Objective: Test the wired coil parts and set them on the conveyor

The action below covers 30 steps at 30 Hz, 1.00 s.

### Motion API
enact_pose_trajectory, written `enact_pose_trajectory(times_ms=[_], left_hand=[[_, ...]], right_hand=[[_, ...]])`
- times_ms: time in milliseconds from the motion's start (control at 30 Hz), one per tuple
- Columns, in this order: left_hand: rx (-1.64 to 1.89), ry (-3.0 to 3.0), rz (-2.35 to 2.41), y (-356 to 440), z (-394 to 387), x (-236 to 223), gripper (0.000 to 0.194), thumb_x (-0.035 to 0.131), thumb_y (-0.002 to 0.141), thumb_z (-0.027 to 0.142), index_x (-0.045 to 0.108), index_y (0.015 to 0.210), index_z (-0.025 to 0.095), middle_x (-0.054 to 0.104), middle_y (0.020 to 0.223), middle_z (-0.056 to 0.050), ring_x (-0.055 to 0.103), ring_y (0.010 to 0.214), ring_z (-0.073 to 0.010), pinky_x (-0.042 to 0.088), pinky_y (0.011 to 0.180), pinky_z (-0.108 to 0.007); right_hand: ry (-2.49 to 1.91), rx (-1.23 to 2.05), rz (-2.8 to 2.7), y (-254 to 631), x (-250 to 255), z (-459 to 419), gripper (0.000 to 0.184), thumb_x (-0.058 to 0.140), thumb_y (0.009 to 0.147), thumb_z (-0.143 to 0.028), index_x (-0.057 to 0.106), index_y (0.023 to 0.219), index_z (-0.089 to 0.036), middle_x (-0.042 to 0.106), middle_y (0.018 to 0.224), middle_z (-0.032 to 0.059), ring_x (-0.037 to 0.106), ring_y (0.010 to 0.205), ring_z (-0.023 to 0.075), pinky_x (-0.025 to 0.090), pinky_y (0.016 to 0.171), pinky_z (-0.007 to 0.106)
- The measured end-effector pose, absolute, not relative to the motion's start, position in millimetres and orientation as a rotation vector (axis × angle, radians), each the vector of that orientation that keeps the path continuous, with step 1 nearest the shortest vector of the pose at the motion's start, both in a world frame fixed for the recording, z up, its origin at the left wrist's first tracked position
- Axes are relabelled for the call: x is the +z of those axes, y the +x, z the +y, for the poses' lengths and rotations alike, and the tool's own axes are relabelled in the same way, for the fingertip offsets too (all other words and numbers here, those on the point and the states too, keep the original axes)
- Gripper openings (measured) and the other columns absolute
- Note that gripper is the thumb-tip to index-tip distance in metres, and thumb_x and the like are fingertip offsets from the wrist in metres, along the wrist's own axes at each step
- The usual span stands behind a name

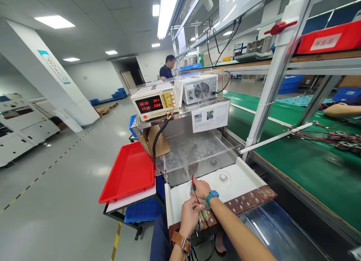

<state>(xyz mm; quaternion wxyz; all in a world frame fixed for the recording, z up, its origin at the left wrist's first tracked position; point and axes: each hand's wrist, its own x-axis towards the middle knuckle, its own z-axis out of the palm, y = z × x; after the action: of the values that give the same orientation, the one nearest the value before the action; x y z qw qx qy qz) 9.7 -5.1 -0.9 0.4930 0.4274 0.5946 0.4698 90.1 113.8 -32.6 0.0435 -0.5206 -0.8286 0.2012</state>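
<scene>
Worktop [239,180]: L hand [190,216] (w/ wire [193,180])

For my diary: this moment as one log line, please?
left grip: at red-black wire; right grip: at small green part; hold: unclear; below: white tray; power supply: display lit

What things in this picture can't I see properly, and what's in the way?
Head view, small green piece: the right hand covers most of it.
Head view, exactly what the left hand holds: that hand itself hides it.
Head view, small words on the white sheet: too tiny to read.
Head view, the rest of the person whose arm shows at far right: cut off by the right edge.
</scene>
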Motion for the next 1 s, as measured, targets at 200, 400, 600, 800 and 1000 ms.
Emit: enact_pose_trajectory(times_ms=[200,400,600,800,1000], left_hand=[[1.171,1.026,1.451,10.4,-5.3,0.7,0.015,0.068,0.061,0.029,0.064,0.070,0.017,0.070,0.062,-0.005,0.066,0.067,-0.0227,0.044,0.063,-0.030],[1.187,1.058,1.437,9.5,-4.0,-1.3,0.015,0.067,0.064,0.030,0.063,0.070,0.017,0.070,0.064,-0.005,0.065,0.068,-0.0222,0.045,0.066,-0.031],[1.325,0.974,1.472,3.0,0.8,-5.4,0.051,0.076,0.055,0.060,0.066,0.079,0.016,0.072,0.074,-0.009,0.066,0.070,-0.0247,0.051,0.067,-0.035],[1.288,0.910,1.530,-8.7,10.6,-13.7,0.067,0.077,0.044,0.068,0.067,0.086,0.017,0.075,0.085,-0.011,0.070,0.078,-0.0292,0.055,0.071,-0.040],[1.160,0.842,1.468,-19.6,23.8,-28.9,0.068,0.080,0.040,0.062,0.065,0.089,0.018,0.076,0.090,-0.011,0.071,0.083,-0.0306,0.056,0.078,-0.042]], right_hand=[[-1.595,0.619,-2.522,88.1,-29.3,111.4,0.035,0.065,0.070,-0.032,0.059,0.103,-0.021,0.072,0.095,0.0105,0.068,0.090,0.0278,0.040,0.068,0.030],[-1.595,0.625,-2.516,86.9,-27.7,112.6,0.037,0.065,0.068,-0.032,0.061,0.103,-0.020,0.072,0.095,0.0103,0.068,0.089,0.0279,0.041,0.069,0.030],[-1.655,0.723,-2.203,88.6,-19.4,113.9,0.031,0.070,0.067,-0.035,0.062,0.092,-0.020,0.071,0.088,0.0054,0.065,0.081,0.0218,0.038,0.064,0.026],[-1.775,0.750,-1.450,198.9,17.6,139.4,0.029,0.068,0.073,-0.043,0.060,0.086,-0.018,0.068,0.077,0.0008,0.061,0.070,0.0156,0.038,0.057,0.021],[-2.155,0.358,-0.975,424.9,54.8,121.3,0.034,0.062,0.077,-0.050,0.068,0.081,-0.017,0.069,0.075,0.0088,0.065,0.070,0.0219,0.042,0.057,0.027]])
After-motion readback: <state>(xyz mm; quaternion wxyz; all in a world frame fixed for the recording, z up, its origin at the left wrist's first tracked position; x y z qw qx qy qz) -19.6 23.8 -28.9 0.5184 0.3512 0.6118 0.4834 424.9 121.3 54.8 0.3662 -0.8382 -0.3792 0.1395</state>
